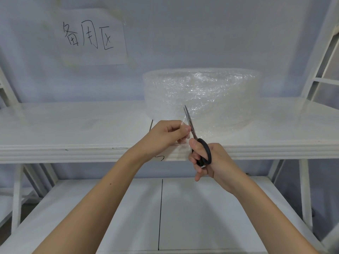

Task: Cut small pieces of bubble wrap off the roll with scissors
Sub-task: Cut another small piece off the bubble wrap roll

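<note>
Head view: left hand (167, 133) pinches wrap (184, 123) at the shelf (73, 143) edge; right hand (207, 160) grips scissors (194, 136), blades nearly closed, pointing 12 o'clock at the roll (201, 94); wrap outline hard to see.

Paper sheet (93, 36) taped on wall: handwritten black characters "备用区".

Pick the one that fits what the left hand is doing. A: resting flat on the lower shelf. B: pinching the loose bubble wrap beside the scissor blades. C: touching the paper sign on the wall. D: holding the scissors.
B: the left hand pinches the clear bubble wrap just left of the scissors, which the right hand grips.
</note>
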A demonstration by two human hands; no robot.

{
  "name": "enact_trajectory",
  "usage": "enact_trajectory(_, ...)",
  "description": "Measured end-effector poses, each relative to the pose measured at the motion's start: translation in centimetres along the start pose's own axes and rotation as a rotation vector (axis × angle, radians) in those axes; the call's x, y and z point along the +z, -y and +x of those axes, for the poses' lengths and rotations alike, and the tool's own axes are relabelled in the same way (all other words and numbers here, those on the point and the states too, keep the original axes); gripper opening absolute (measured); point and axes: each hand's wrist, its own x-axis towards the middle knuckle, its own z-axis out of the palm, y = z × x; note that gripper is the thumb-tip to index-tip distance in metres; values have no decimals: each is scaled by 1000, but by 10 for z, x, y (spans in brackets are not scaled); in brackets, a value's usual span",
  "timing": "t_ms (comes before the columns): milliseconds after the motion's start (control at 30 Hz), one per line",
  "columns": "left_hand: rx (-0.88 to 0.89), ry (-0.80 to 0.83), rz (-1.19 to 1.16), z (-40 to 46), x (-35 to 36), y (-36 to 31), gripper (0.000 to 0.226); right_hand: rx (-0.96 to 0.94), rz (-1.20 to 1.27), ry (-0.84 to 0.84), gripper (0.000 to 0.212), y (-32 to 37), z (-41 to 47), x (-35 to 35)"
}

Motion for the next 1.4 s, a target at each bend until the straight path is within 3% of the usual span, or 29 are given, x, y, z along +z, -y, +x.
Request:
enact_trajectory(233, -101, -124, -49, 4, 0, -2, 43, -7, 25, -2, 50, -3, -1, 1)
enact_trajectory(367, -94, -164, -14, 7, 3, 1, 30, 5, 22, -3, 49, -6, -3, 0)
enact_trajectory(867, -8, -129, -6, 3, 5, 1, 31, 33, -11, 33, 52, 2, -1, -3)
enact_trajectory(1400, -27, -85, -31, 2, 3, 2, 26, 10, -20, 0, 52, 9, 1, -3)
